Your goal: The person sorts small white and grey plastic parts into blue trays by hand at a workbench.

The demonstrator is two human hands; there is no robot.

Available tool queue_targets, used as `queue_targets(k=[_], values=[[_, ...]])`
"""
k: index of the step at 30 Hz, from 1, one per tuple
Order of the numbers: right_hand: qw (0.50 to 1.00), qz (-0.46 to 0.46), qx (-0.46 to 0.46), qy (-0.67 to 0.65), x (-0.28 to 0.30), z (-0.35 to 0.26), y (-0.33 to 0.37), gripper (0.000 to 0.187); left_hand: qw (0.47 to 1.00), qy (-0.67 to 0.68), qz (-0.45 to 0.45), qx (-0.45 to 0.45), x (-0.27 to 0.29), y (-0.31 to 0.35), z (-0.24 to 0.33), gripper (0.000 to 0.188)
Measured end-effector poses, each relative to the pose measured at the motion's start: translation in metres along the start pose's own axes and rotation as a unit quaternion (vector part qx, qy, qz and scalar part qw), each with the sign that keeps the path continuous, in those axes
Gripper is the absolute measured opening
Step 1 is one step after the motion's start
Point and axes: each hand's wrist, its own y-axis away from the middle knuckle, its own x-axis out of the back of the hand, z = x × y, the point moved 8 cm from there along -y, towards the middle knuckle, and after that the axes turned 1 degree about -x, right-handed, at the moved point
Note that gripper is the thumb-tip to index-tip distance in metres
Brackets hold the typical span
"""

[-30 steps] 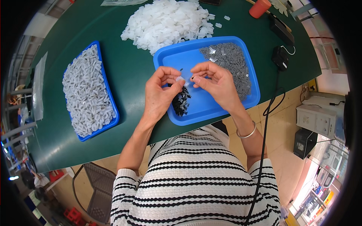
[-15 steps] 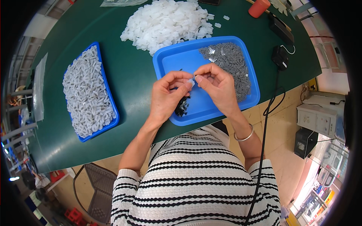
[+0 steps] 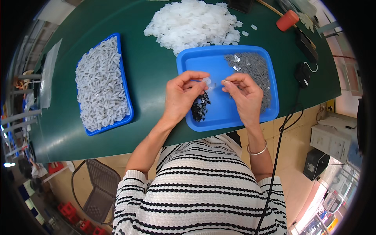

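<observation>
While my left hand pinches one small clear plastic piece, my right hand nips a tiny part I cannot make out, both over the near tray. It holds two heaps: black bits, grey bits. A second blue tray brims with whitish clips; loose translucent flakes pile on green felt-like table.

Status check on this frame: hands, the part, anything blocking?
Left hand pinches small clear piece; right hand pinches something tiny. Both over blue tray. Nothing blocking.

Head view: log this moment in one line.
left hand: pinches clear piece | right hand: pinches tiny part, too small to tell | both over blue tray
</observation>
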Motion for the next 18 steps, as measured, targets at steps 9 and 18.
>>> queue_targets(k=[9, 18], values=[[0.993, 0.027, 0.060, 0.093, -0.013, -0.003, 0.006, 0.008, 1.000, 0.010, 0.011, 0.027, -0.002, 0.001, -0.005, 0.020], [0.980, 0.040, 0.100, 0.165, -0.022, -0.007, 0.008, 0.009, 1.000, -0.027, 0.010, 0.007, -0.008, 0.010, -0.002, 0.019]])
